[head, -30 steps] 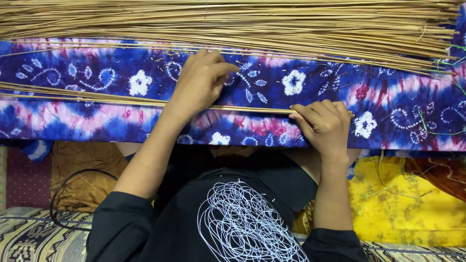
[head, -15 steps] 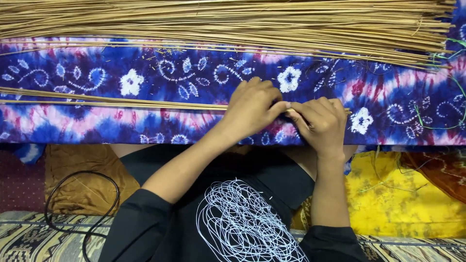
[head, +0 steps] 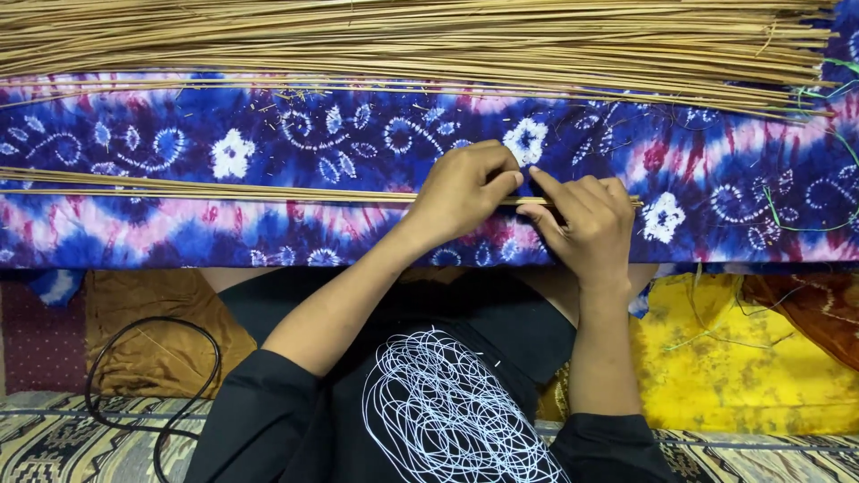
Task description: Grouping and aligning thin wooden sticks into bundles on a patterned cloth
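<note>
Thin stick bundle [head: 224, 190]: a small sheaf of pale sticks lying flat across the middle of the frame, running from the left edge to your hands, on the blue, pink and white tie-dye cloth [head: 295, 134].
Left hand [head: 461, 192]: curled closed over the sheaf's right end, thumb and fingertips pinching the sticks just left of centre.
Right hand [head: 586, 224]: touching your left, fingers folded round the same end, forefinger laid along the sticks; a short stub shows past the knuckles.
Progress: my read is you're early on. Only this thin sheaf is pulled out and being gathered at one end, while the big stick pile [head: 429, 40] across the top of the frame looks barely dented. No tie around the sheaf that I can see.
Edges: the sheaf's left end runs out of frame, so you can't see where it stops.
Open room: bare cloth between sheaf and pile, and more at the right, where loose green thread [head: 787, 219] trails.
Near side: yellow cloth [head: 743, 358] lower right, black cable [head: 152, 376] looped lower left, both well apart from your hands.
</note>
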